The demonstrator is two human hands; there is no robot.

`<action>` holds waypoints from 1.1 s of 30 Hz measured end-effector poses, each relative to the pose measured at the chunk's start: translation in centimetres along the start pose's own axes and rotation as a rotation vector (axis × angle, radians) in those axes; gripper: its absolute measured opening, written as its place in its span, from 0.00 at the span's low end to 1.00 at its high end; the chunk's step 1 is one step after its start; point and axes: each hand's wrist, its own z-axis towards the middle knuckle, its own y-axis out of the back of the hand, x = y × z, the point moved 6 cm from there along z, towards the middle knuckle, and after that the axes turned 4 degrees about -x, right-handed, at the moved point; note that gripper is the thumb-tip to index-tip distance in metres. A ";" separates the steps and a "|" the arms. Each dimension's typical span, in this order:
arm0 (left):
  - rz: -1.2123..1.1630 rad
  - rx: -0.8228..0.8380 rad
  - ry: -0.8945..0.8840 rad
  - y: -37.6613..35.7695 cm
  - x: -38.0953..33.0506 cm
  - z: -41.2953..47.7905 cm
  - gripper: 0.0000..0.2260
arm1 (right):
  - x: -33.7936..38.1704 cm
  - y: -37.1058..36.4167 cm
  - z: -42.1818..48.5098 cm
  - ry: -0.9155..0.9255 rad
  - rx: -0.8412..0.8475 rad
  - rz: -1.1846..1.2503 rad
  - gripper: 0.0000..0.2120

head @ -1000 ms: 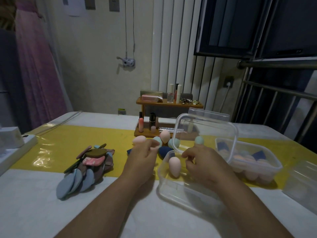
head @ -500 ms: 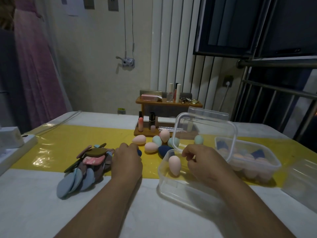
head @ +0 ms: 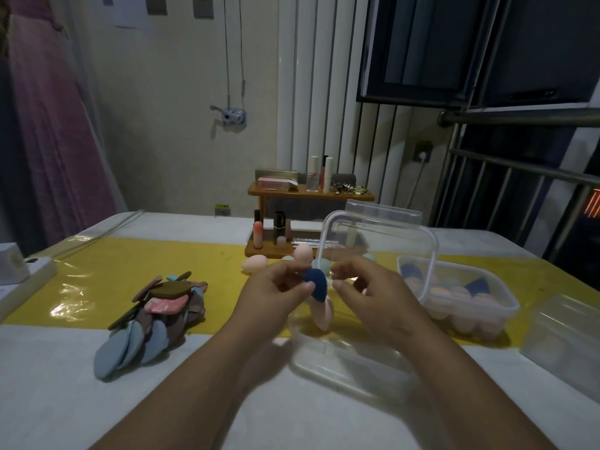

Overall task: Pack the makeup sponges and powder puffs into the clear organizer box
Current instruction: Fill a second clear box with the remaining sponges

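I see my left hand [head: 276, 297] pinching a dark blue sponge [head: 316, 284] between thumb and fingertips, held in the air above the far end of the open clear box [head: 341, 365]. My right hand [head: 376, 300] is just beside the sponge, fingers loosely curled and thumb pointing toward it, and I see nothing gripped in it. The box sits on the table [head: 65, 401] right in front of me, its hinged lid [head: 383, 241] standing up behind my hands. One pink sponge [head: 324, 315] stands inside the box, below the blue one. More sponges lie loose on the yellow strip [head: 146, 264] beyond my left hand, among them a pink one on its side [head: 255, 264]. A pile of flat powder puffs [head: 152, 316] lies well to the left. To the right, a second clear box [head: 470, 306] holds pink and blue sponges.
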 end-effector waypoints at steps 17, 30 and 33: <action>-0.005 0.115 0.089 -1.7 2.1 -0.1 0.05 | -1.0 1.3 -0.1 -0.132 0.021 -0.186 0.09; -0.039 0.102 0.130 -1.8 3.0 0.1 0.05 | -2.0 -0.6 0.3 -0.222 0.189 -0.464 0.08; -0.056 0.105 0.139 -1.9 3.1 0.0 0.05 | -1.9 -0.9 0.1 -0.210 0.220 -0.492 0.04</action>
